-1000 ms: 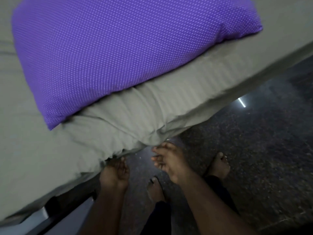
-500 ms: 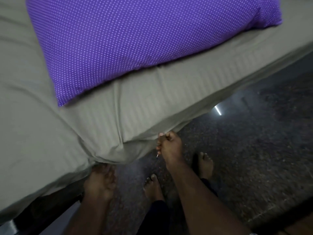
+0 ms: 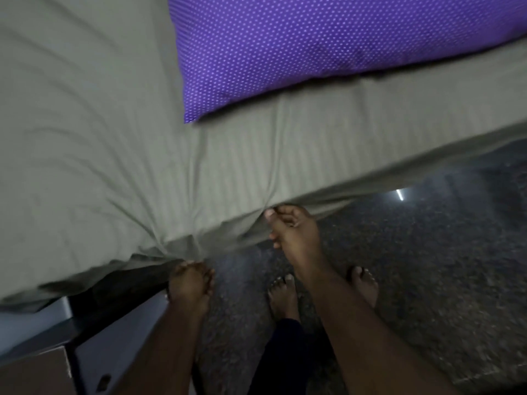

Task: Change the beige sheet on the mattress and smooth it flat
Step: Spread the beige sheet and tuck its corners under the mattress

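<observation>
A beige-grey striped sheet [image 3: 119, 143] covers the mattress, with creases fanning out from its near corner. My right hand [image 3: 291, 226] pinches the sheet's hanging edge just below the mattress side. My left hand [image 3: 189, 283] reaches under the corner, fingers curled on the bunched fabric there; its fingertips are partly hidden. A purple pillow with white dots [image 3: 328, 44] lies on the sheet at the upper right.
A dark speckled floor [image 3: 427, 266] lies to the right, with my bare feet [image 3: 282, 295] on it by the bed. The dark bed frame [image 3: 114, 295] shows under the corner. A brown box edge [image 3: 34, 372] sits at the lower left.
The view has swung left, so the pillow sits further right in frame. My right hand has risen and closed on the sheet edge. More creases radiate from the corner.
</observation>
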`<state>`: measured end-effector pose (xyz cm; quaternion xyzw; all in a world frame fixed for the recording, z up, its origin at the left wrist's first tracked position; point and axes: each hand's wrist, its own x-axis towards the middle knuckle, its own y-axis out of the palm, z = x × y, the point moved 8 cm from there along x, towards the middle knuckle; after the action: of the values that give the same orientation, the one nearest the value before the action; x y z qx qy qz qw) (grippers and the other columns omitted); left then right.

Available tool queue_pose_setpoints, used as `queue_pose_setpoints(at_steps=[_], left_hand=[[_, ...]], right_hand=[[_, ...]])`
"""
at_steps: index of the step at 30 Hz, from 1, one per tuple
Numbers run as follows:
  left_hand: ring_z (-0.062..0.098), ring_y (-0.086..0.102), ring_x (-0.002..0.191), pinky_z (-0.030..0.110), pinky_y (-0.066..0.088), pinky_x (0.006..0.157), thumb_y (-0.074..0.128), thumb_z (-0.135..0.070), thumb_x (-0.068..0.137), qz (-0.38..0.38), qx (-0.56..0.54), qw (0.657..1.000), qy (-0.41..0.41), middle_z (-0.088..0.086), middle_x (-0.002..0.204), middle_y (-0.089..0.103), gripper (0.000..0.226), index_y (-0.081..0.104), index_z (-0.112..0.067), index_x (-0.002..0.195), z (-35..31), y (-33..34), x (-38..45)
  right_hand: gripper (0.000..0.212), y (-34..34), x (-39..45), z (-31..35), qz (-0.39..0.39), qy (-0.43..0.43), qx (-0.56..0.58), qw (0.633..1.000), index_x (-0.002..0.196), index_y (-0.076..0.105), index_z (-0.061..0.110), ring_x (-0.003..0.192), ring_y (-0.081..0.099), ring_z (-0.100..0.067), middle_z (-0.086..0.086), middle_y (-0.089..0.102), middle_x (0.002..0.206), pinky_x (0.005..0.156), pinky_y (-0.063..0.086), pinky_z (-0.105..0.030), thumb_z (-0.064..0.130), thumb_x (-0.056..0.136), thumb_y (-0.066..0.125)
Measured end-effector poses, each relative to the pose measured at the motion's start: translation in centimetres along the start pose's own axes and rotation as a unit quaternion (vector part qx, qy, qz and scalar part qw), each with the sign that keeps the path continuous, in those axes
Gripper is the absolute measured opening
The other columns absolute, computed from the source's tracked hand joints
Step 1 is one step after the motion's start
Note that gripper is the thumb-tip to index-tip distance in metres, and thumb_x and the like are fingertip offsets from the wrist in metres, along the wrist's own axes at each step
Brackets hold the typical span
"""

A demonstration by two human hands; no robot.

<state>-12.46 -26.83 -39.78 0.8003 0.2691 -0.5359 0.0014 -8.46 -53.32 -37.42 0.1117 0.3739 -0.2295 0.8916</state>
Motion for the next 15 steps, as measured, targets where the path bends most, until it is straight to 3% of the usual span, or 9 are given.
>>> queue_pose_setpoints(at_steps=[3, 6, 8, 13, 15], left_hand=[[0.013, 0.056, 0.071, 0.025, 0.046, 0.068, 0.039, -0.014, 0.103, -0.012, -0.064, 0.996, 0.061, -0.002, 0.085, 0.058, 0.023, 0.056, -0.024, 0.09, -3.0, -1.2, -0.3], [0.009, 0.053, 0.06, 0.017, 0.046, 0.054, 0.039, -0.014, 0.102, 0.009, -0.184, 0.981, 0.063, -0.007, 0.075, 0.058, 0.026, 0.059, -0.025, 0.089, -4.7, -2.1, 0.4], [0.008, 0.047, 0.057, 0.014, 0.04, 0.045, 0.039, -0.007, 0.1, -0.015, -0.17, 0.984, 0.061, -0.008, 0.067, 0.054, 0.029, 0.052, -0.024, 0.082, -4.6, -3.5, 1.6], [0.004, 0.055, 0.047, 0.012, 0.037, 0.037, 0.048, -0.012, 0.102, -0.134, -0.097, 0.984, 0.063, -0.003, 0.069, 0.057, 0.024, 0.05, -0.022, 0.081, -3.8, -10.6, 3.4], [0.005, 0.058, 0.061, 0.013, 0.048, 0.044, 0.047, -0.012, 0.102, -0.117, -0.098, 0.987, 0.052, -0.003, 0.08, 0.057, 0.021, 0.051, -0.022, 0.085, -4.6, -10.8, 4.0]], right_hand=[[0.016, 0.7, 0.5, 0.0, -0.038, 0.001, 0.005, 0.999, 0.095, 0.064, 0.0, 0.049, 0.057, -0.008, -0.014, 0.066, 0.08, 0.043, 0.044, -0.018, 0.013, 0.092, 0.071], [0.018, 1.2, 0.3, -0.2, -0.034, -0.011, 0.023, 0.999, 0.095, 0.062, -0.008, 0.046, 0.055, -0.005, -0.013, 0.066, 0.076, 0.044, 0.043, -0.019, 0.009, 0.095, 0.067], [0.014, 1.2, 0.2, -0.2, -0.033, -0.023, 0.024, 0.999, 0.089, 0.062, -0.004, 0.046, 0.055, -0.006, -0.009, 0.066, 0.073, 0.044, 0.044, -0.019, 0.008, 0.096, 0.064], [0.018, 1.1, 0.6, -0.6, -0.025, -0.018, 0.013, 0.999, 0.08, 0.06, 0.009, 0.047, 0.053, -0.01, -0.004, 0.064, 0.07, 0.042, 0.043, -0.021, 0.009, 0.098, 0.063], [0.016, 1.1, 0.5, -0.7, -0.019, -0.014, 0.02, 1.0, 0.081, 0.062, 0.01, 0.048, 0.055, -0.012, -0.004, 0.066, 0.072, 0.043, 0.044, -0.022, 0.008, 0.097, 0.063]])
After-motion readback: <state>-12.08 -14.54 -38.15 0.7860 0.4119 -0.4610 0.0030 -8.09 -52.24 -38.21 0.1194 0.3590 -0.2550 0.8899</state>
